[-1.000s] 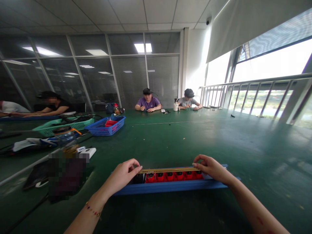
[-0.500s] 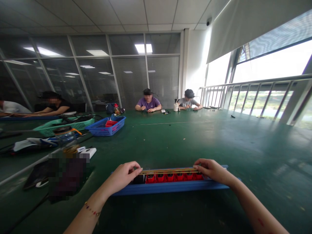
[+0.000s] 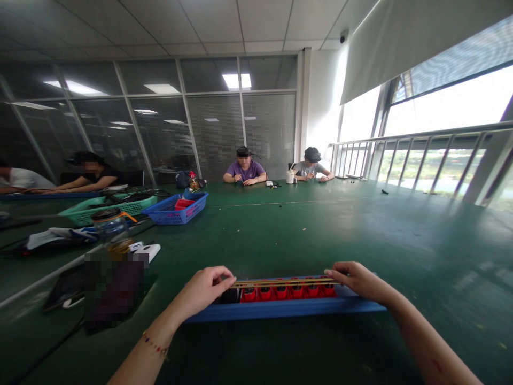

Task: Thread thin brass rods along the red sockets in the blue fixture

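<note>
Left hand (image 3: 210, 286) pinching left ends of thin wooden sticks (image 3: 284, 282), lower centre of frame; right hand (image 3: 358, 278) keeping fingers narrow near right ends, grip unclear. Red holders (image 3: 281, 293) already sitting rowed in blue tray (image 3: 288, 309); sticks spanning row lengthwise, not yet released.

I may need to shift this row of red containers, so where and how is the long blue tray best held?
Likely by its two short ends, left hand from the left, right hand from the right. The blue tray is long and narrow and lies crosswise, with red containers lining its middle and thin tan strips running along them. Gripping both ends should keep it level.
</note>
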A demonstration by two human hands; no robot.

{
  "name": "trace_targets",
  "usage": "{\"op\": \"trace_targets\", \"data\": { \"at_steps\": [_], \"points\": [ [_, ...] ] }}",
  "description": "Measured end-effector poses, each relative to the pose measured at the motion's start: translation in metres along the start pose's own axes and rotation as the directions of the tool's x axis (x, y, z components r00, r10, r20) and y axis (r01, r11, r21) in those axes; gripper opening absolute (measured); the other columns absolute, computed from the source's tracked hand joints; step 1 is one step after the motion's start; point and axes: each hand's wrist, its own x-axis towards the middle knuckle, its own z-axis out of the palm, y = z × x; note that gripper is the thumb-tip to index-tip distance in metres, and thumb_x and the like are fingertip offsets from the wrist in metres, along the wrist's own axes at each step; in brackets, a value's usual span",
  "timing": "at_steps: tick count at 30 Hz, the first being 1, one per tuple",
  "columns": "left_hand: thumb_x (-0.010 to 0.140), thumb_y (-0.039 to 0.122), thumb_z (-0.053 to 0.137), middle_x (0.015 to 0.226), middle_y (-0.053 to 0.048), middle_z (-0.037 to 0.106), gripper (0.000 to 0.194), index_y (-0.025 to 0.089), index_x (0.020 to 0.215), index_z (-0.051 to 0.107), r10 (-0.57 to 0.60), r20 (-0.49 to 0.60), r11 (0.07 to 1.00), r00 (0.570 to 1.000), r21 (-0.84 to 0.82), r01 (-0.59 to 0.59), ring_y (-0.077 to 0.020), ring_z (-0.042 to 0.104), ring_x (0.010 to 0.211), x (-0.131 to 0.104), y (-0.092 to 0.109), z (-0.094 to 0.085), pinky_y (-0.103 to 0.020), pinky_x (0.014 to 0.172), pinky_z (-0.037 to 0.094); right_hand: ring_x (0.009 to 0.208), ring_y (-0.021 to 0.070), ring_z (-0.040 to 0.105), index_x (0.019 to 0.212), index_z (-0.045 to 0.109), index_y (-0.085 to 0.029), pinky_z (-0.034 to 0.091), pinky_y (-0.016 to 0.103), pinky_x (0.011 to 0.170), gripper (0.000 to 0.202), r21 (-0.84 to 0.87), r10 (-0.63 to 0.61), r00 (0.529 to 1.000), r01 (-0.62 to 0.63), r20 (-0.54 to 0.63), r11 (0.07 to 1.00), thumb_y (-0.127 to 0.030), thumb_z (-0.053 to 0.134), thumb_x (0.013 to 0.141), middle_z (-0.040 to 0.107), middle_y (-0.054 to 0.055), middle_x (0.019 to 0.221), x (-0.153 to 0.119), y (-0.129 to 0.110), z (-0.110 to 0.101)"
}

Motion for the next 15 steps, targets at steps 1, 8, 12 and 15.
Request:
{"op": "trace_targets", "data": {
  "at_steps": [1,8,12,15],
  "points": [
    [0.075,0.053,0.039,0.070,-0.001,0.062,0.040,0.019,0.085,0.060,-0.001,0.000,1.000,1.000,-0.003,0.001,-0.0162,0.057,0.062,0.000,0.000,0.000,-0.023,0.054,0.039,0.053,0.0107,0.042,0.066,0.060,-0.016,0.032,0.021,0.047,0.043,-0.008,0.004,1.000,-0.004,0.011,1.000,-0.054,0.043,0.075,0.050,-0.002,0.057,-0.001,0.000,0.000],
    [0.074,0.054,0.040,0.071,-0.002,0.063,0.043,0.018,0.086,0.059,-0.013,0.000,1.000,1.000,-0.001,0.013,-0.0162,0.057,0.062,0.001,-0.002,0.000,-0.022,0.054,0.039,0.055,0.0110,0.043,0.064,0.058,-0.015,0.033,0.021,0.050,0.042,0.083,0.011,1.000,-0.009,-0.019,0.996,-0.055,0.047,0.073,0.050,-0.002,0.057,0.002,0.000,0.003],
    [0.074,0.054,0.040,0.070,-0.001,0.062,0.043,0.019,0.093,0.057,-0.012,-0.006,1.000,1.000,0.008,0.012,-0.0161,0.057,0.062,0.002,-0.004,0.000,-0.022,0.053,0.037,0.054,0.0106,0.042,0.061,0.054,-0.016,0.033,0.022,0.052,0.042,0.212,0.061,0.984,-0.024,-0.170,0.977,-0.055,0.046,0.074,0.047,-0.003,0.055,0.003,0.005,-0.003],
    [0.073,0.055,0.041,0.067,0.000,0.061,0.043,0.020,0.095,0.056,-0.016,-0.032,1.000,0.999,0.025,0.017,-0.0159,0.057,0.060,0.002,-0.006,0.000,-0.022,0.051,0.036,0.055,0.0109,0.041,0.060,0.051,-0.017,0.034,0.022,0.054,0.042,0.329,0.148,0.932,-0.033,-0.331,0.944,-0.054,0.042,0.077,0.045,-0.002,0.055,0.001,0.018,-0.014]
  ]
}}
